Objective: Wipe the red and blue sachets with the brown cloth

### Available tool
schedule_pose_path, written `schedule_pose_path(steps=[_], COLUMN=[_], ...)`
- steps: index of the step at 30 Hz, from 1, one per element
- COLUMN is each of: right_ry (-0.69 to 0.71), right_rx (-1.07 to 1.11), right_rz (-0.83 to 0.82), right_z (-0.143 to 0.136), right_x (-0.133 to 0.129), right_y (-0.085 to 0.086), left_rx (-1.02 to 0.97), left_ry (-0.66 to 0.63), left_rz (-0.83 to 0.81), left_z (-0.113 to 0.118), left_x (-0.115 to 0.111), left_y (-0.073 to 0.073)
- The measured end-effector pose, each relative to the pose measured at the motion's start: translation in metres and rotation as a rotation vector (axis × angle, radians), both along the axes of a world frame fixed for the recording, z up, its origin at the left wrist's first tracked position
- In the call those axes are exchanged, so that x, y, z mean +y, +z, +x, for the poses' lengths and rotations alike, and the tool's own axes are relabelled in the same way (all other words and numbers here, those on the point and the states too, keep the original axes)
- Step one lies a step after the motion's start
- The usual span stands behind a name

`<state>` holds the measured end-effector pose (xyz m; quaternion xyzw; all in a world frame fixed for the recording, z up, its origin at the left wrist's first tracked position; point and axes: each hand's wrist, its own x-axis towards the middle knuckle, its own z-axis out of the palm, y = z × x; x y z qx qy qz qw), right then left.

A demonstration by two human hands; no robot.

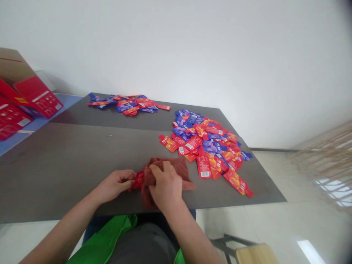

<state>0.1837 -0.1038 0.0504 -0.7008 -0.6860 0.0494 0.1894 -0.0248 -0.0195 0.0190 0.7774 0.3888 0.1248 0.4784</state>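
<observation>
Close to the table's front edge, my left hand (119, 185) pinches the left end of a red sachet (138, 180). My right hand (166, 183) is closed on a brown-red cloth (180, 168), which covers the sachet's right part. The cloth drapes on the table around my right fingers. To the right of it lies a heap of red and blue sachets (203, 165), printed with orange and purple fruit.
A second sachet pile (132, 104) lies at the table's far side. Red cartons (38, 95) stand on a blue surface at left. A white wall (176, 55) rises behind the dark table (77, 154). A wooden stool (258, 253) is below, at right.
</observation>
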Motion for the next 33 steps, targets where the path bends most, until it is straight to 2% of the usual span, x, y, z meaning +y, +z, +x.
schedule_pose_path(steps=[2, 3, 6, 8, 9, 11, 13, 15, 17, 19, 21, 23, 25, 27, 29, 31, 33], right_ry=[0.096, 0.087, -0.122, -0.237, -0.25, -0.188, -0.049, 0.081, 0.109, 0.019, -0.111, -0.215, -0.261, -0.221, -0.089, 0.042, 0.032], right_rx=[0.006, 0.0, -0.042, -0.069, -0.064, -0.021, 0.023, 0.027, 0.012, -0.012, -0.054, -0.099, -0.102, -0.058, -0.013, -0.012, -0.041], right_rz=[0.002, -0.015, -0.077, -0.091, -0.082, -0.027, 0.04, 0.058, 0.012, -0.045, -0.086, -0.11, -0.099, -0.037, 0.024, 0.018, -0.038], right_z=[-0.01, -0.009, 0.014, 0.031, 0.035, 0.03, 0.011, -0.01, -0.018, -0.008, 0.014, 0.037, 0.047, 0.04, 0.021, 0.006, 0.006], right_x=[-0.002, -0.002, 0.007, 0.012, 0.013, 0.009, 0.003, -0.002, -0.001, 0.005, 0.015, 0.021, 0.019, 0.011, 0.003, 0.0, 0.004], right_y=[-0.007, -0.012, -0.023, -0.02, -0.016, -0.006, 0.001, 0.0, -0.009, -0.019, -0.024, -0.02, -0.01, 0.0, 0.003, -0.002, -0.012], left_rx=[0.024, 0.04, 0.058, 0.036, 0.023, 0.0, -0.018, -0.017, 0.02, 0.057, 0.061, 0.036, 0.01, -0.005, -0.01, -0.006, 0.004], left_ry=[-0.001, 0.002, 0.0, -0.006, -0.006, -0.003, -0.003, -0.004, 0.005, 0.022, 0.032, 0.025, 0.017, 0.013, 0.017, 0.023, 0.033], left_rz=[0.009, 0.03, 0.092, 0.094, 0.084, 0.052, 0.015, -0.009, -0.001, 0.024, 0.035, 0.026, 0.019, 0.004, -0.029, -0.057, -0.054], left_z=[0.002, 0.003, 0.003, 0.001, 0.0, -0.003, -0.004, -0.001, 0.003, 0.006, 0.008, 0.007, 0.005, 0.004, 0.004, 0.006, 0.006], left_x=[0.0, -0.001, -0.001, 0.0, 0.0, 0.002, 0.003, 0.003, 0.001, -0.001, -0.002, -0.002, -0.002, -0.001, 0.0, 0.0, 0.0], left_y=[-0.001, -0.001, -0.004, -0.005, -0.006, -0.007, -0.007, -0.006, -0.004, -0.001, 0.001, 0.002, 0.004, 0.005, 0.006, 0.005, 0.003])
